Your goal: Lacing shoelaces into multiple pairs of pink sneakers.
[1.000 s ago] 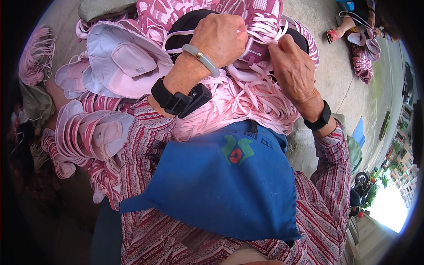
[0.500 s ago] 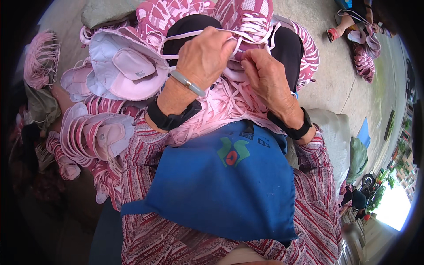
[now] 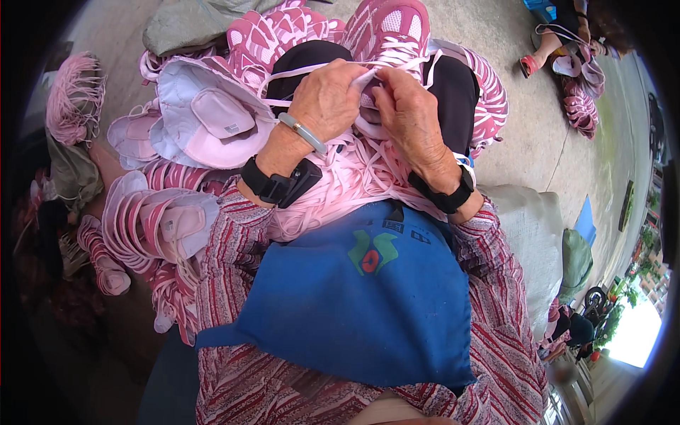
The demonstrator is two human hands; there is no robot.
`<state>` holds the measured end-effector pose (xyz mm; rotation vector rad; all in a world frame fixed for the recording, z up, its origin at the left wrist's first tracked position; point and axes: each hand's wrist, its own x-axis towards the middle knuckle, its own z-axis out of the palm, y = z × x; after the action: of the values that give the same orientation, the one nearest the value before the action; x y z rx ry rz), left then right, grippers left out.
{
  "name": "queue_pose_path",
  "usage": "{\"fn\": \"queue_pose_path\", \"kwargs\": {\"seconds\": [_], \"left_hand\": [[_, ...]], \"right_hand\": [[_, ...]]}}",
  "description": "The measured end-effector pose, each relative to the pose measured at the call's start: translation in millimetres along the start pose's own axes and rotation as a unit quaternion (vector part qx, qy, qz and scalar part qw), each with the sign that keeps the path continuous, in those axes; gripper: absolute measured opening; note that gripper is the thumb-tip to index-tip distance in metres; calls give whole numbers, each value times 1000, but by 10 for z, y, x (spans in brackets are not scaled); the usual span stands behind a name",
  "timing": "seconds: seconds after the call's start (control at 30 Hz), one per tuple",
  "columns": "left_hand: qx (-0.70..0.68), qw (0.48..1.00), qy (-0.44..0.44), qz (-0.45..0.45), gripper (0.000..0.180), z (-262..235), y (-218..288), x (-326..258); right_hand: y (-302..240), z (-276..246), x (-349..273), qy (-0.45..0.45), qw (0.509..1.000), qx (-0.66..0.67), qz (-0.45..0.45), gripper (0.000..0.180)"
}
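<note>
A pink shoe upper (image 3: 398,25) with white mesh and partly threaded white laces lies between my knees. At its near end my left hand (image 3: 327,95) is closed, fingertips pinching a pale shoelace (image 3: 301,69). My right hand (image 3: 412,117) is closed beside it, thumb and finger at the same lace, the two hands' fingertips nearly touching. The exact grip is partly hidden by the fingers. Under both wrists a heap of loose pink laces (image 3: 333,188) covers my lap, at the top of a blue apron (image 3: 354,297).
Stacks of pink shoe uppers stand on the left (image 3: 159,219) and beside my right knee (image 3: 489,92). A bundle of pink laces (image 3: 74,99) hangs at the far left. A white sack (image 3: 528,241) is to the right. At upper right, another person's arm (image 3: 584,28) is near more uppers (image 3: 581,106).
My hands have drawn together, the right one moving left to meet the left at the lace. The view has shifted slightly.
</note>
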<state>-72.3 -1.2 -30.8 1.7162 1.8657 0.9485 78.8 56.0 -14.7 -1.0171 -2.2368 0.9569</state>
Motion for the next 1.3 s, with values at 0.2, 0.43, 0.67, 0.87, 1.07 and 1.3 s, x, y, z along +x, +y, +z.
{"fn": "queue_pose_path", "kwargs": {"seconds": [0.2, 0.43, 0.67, 0.87, 1.07, 1.3], "left_hand": [[-7, 999, 35, -34, 21, 17, 135, -61], [68, 978, 144, 134, 23, -130, 327, -168], [48, 971, 98, 212, 22, -112, 376, -256], [-357, 902, -101, -220, 34, -346, 453, -357], [-461, 861, -49, -208, 52, -62, 614, -275], [-493, 827, -163, -213, 28, 8, 765, -380]], "right_hand": [[52, 22, 69, -30, 985, -155, -69, 7], [-341, -625, 6, -226, 934, 234, 150, 17], [-512, -913, -212, -389, 791, 452, 138, 11], [-500, -915, -201, -437, 761, 473, 80, 12], [-646, -772, -193, -480, 752, 449, -53, 14], [-593, -885, -203, -463, 738, 479, -106, 12]]}}
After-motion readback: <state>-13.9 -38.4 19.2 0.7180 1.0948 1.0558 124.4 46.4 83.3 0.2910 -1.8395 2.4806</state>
